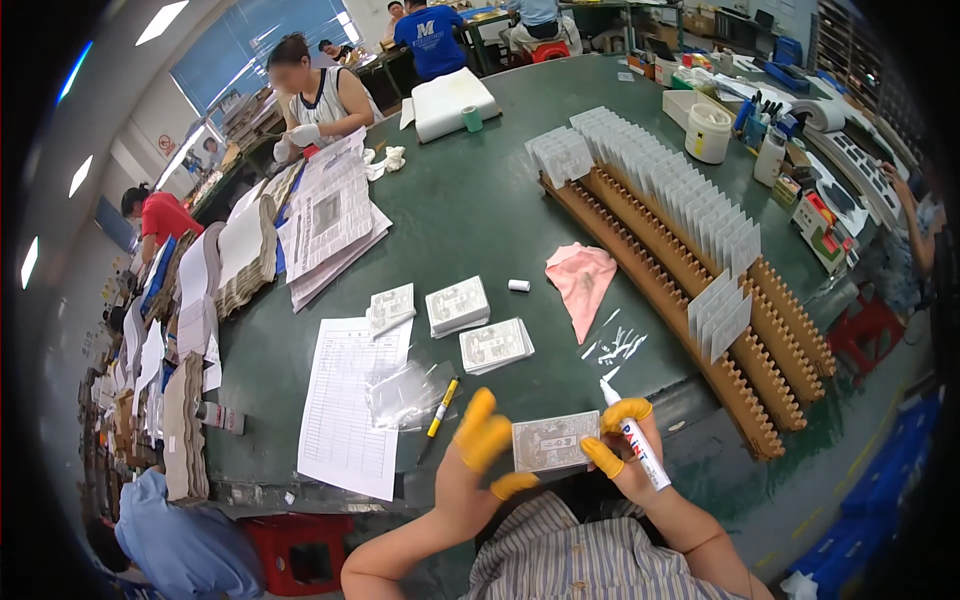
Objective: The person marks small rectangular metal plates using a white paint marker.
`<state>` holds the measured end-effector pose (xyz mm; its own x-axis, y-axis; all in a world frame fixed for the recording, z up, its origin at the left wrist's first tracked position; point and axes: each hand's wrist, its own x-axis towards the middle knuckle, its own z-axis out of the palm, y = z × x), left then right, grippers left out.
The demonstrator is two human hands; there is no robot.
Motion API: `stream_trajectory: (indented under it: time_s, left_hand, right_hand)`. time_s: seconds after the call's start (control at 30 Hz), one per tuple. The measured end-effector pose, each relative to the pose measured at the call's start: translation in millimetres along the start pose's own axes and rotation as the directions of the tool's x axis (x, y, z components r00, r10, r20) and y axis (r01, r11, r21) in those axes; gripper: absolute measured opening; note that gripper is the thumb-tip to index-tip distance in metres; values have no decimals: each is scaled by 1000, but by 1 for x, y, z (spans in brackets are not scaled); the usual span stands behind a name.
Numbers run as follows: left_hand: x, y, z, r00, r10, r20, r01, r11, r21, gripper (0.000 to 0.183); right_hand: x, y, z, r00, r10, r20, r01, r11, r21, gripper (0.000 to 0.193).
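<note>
My right hand (627, 482), with yellow finger cots on it, grips a white paint marker (643, 455), its tip pointing up and away from me. The thumb of that hand also pinches the right end of a grey printed rectangular plate (553, 443). My left hand (466, 472), also in yellow finger cots, is beside the plate's left end, fingers and thumb apart, holding nothing. White paint strokes (622, 347) mark the green table (480, 220) beyond the marker tip. The marker's white cap (518, 286) lies farther off, beside stacks of similar plates (497, 345).
Brown notched racks (690, 320) with upright clear sheets run along the right. A pink cloth (582, 285) lies left of them. A paper form (350, 420), clear plastic sleeves (405, 393) and a yellow marker (443, 407) are at left. Paper stacks (248, 250) line the left edge; people sit beyond.
</note>
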<state>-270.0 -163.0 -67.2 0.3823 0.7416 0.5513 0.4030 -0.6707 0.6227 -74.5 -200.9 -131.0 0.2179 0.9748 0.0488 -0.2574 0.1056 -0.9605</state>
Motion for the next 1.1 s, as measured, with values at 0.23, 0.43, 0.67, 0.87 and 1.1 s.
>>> stream_trajectory:
  time_s: [0.23, 0.43, 0.67, 0.87, 1.1]
  left_hand:
    - [-17, -27, -11, 653, -487, 580, 738, 236, -633, 35]
    - [-10, -14, -10, 619, -631, 467, 757, 319, -571, 35]
    - [1, -40, -45, 864, -501, -42, 492, 860, -136, 32]
    - [-6, -93, -70, 896, -395, -205, 426, 630, 649, 28]
    - [-9, -40, -43, 954, -262, -144, 296, 768, 568, 53]
  right_hand:
    - [-1, 4, 3, 996, -24, 88, 34, 994, -107, 39]
    - [4, 10, 1, 997, -35, 64, 45, 984, -170, 37]
    - [4, 8, 4, 986, -150, -76, 139, 982, -131, 22]
    - [1, 13, -5, 965, -258, -50, 251, 961, -118, 20]
    - [-3, 3, -15, 944, -299, 143, 325, 917, -230, 19]
